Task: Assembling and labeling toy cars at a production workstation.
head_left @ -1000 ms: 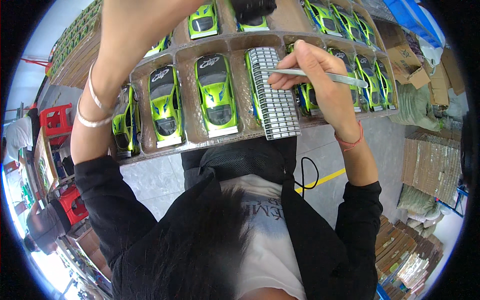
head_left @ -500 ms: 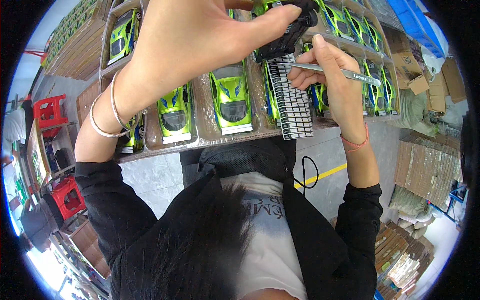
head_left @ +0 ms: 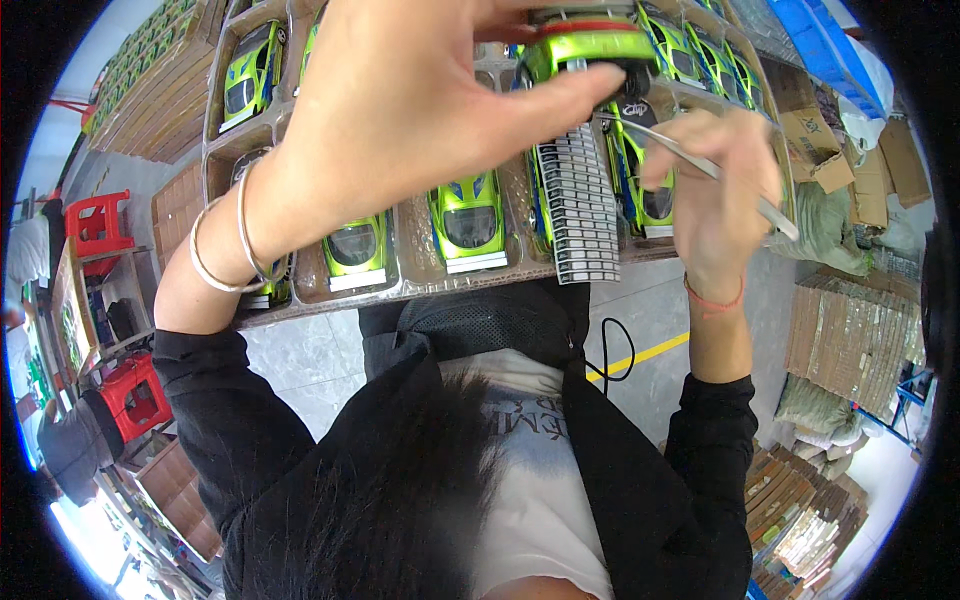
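Observation:
My left hand [head_left: 430,110] grips a bright green toy car [head_left: 585,52] above the tray, its red-and-green end facing me and thumb on its lower edge. My right hand [head_left: 725,185], smeared by motion, holds metal tweezers [head_left: 690,158]. Their tip is just below the held car, close to the left thumb. Under the car a strip of small black-and-white labels [head_left: 585,225] hangs down over the tray's front edge; what holds its upper end is hidden. More green toy cars [head_left: 468,225] sit in the compartments of the clear plastic tray [head_left: 405,285] below both hands.
At left stand red plastic stools [head_left: 135,390] and a stack of trays with green cars [head_left: 150,80]. Cardboard boxes [head_left: 815,145], sacks and bundled cardboard stacks [head_left: 850,335] fill the right side. A black cable [head_left: 615,350] loops below the tray's front edge.
The held car has turned from its black underside to its green-and-red end. The right hand with the tweezers has shifted right and slightly down, and the tweezers slant more steeply.

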